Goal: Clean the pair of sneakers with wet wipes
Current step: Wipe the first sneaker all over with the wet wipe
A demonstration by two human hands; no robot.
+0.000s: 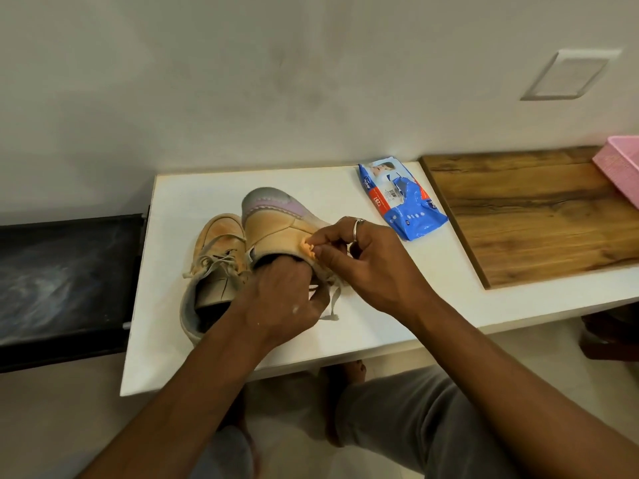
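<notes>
Two tan sneakers sit on the white table (397, 299). The left sneaker (211, 271) lies flat with loose grey laces. The right sneaker (273, 223), with a grey and lilac toe, is tilted up; my left hand (280, 299) reaches into its opening and holds it. My right hand (366, 261) pinches a small crumpled wipe (307, 247), stained orange, against the sneaker's side near the collar. A blue pack of wet wipes (401, 198) lies behind my right hand.
A wooden board (525, 216) covers the table's right part, with a pink basket (622, 167) at its far edge. A dark panel (65, 278) stands left of the table. The wall is close behind. My legs and bare feet are below the table's front edge.
</notes>
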